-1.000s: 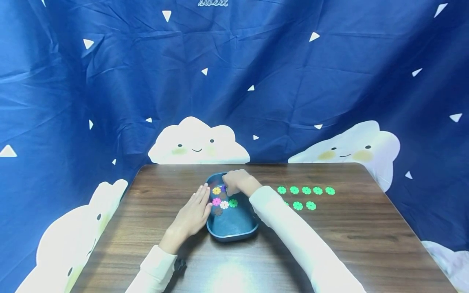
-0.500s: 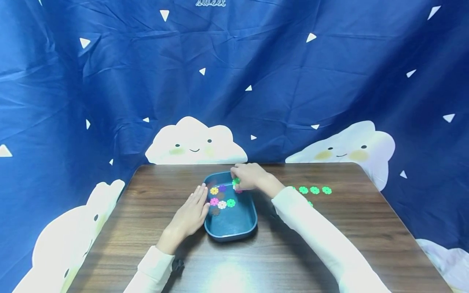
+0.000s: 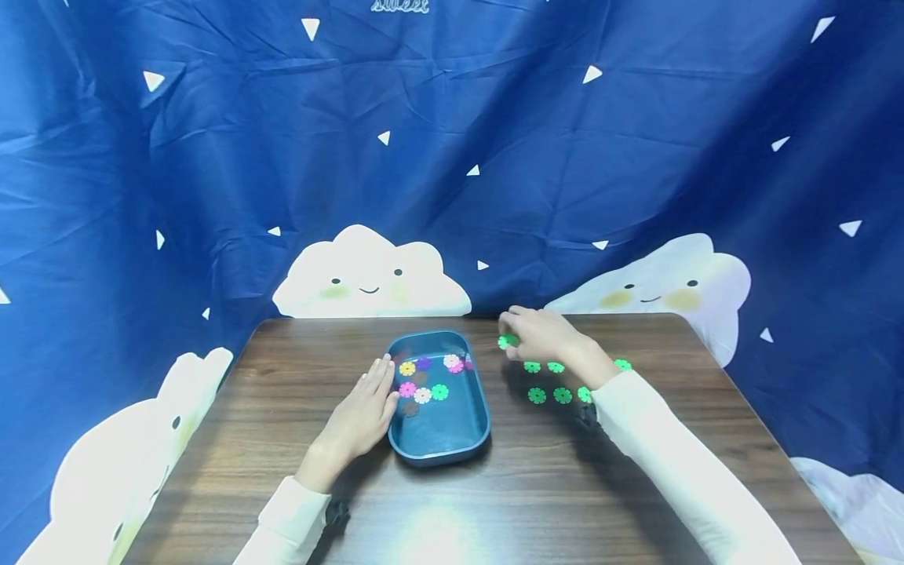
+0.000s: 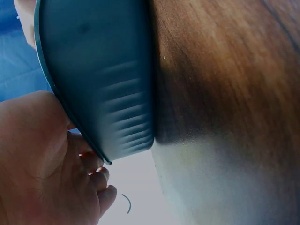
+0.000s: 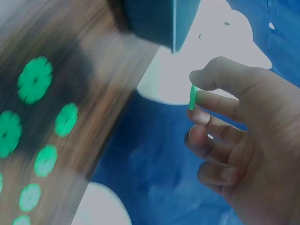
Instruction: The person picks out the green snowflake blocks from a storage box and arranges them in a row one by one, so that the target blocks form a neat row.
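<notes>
Between thumb and fingers, my right hand (image 3: pixel 540 333) pinches a green flower-shaped disc (image 3: pixel 507 342), seen edge-on in the right wrist view as a thin green disc (image 5: pixel 192 97). This hand is above the table, right of the blue tray (image 3: pixel 438 455). Straight fingers of my left hand (image 3: pixel 356 412) rest along the tray's left rim; the left wrist view shows them at the edge of the ribbed tray wall (image 4: pixel 103 84). Inside the tray lie several flower discs, among them a yellow disc (image 3: pixel 407 369), a pink disc (image 3: pixel 407 389) and a green disc (image 3: pixel 440 391).
Green discs lie in two rows on the wooden table (image 3: pixel 523 486) right of the tray, one of them a front-row disc (image 3: pixel 537 395). My right forearm covers part of these rows. A blue curtain (image 3: pixel 438 118) with white clouds hangs behind the table.
My right hand has come up out of the tray with a green disc and moved right over the table. The left hand stays at the tray's left side. The head view has shifted slightly.
</notes>
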The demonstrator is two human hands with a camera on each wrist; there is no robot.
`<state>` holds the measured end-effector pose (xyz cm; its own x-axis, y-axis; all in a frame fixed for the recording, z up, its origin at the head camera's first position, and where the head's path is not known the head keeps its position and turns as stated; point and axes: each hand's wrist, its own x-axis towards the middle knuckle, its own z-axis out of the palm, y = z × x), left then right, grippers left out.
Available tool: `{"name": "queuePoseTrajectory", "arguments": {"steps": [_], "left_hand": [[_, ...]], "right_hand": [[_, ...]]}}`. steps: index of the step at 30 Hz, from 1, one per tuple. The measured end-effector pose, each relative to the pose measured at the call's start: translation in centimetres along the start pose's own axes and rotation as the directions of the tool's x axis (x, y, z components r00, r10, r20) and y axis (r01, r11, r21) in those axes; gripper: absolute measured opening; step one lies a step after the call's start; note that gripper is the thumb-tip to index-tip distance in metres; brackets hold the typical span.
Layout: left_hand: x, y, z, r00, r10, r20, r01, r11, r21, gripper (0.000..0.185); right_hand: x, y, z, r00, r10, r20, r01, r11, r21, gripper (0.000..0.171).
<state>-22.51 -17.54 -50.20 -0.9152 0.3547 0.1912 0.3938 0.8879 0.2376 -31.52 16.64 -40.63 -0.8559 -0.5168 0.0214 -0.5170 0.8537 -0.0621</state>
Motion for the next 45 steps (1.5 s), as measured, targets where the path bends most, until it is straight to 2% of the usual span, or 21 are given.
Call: {"name": "queuePoseTrajectory", "arguments": {"steps": [9,23,36,45], "left_hand": [[0.0,-0.2,0.1,1.000,0.005,-0.003,-0.005,1.000,0.000,0.059],[-0.1,0.1,-0.1,1.000,0.010,-0.006,-0.010,1.000,-0.009,0.058],[-0.2,0.0,-0.1,1.000,0.011,-0.020,-0.011,1.000,-0.017,0.058],[-0.2,0.0,-0.2,1.000,0.008,0.000,-0.008,1.000,-0.015,0.058]], "right_hand": [[-3.8,3.9,-0.1,0.998,0.046,-0.042,-0.046,0.999,-0.007,0.029],[-8.4,7.7,0.4,0.988,0.125,-0.092,-0.123,0.992,0.027,0.028],[-11.6,10.0,1.8,0.984,0.168,-0.067,-0.162,0.984,0.080,0.028],[-12.9,11.1,4.0,0.981,0.194,-0.030,-0.192,0.979,0.071,0.031]]}}
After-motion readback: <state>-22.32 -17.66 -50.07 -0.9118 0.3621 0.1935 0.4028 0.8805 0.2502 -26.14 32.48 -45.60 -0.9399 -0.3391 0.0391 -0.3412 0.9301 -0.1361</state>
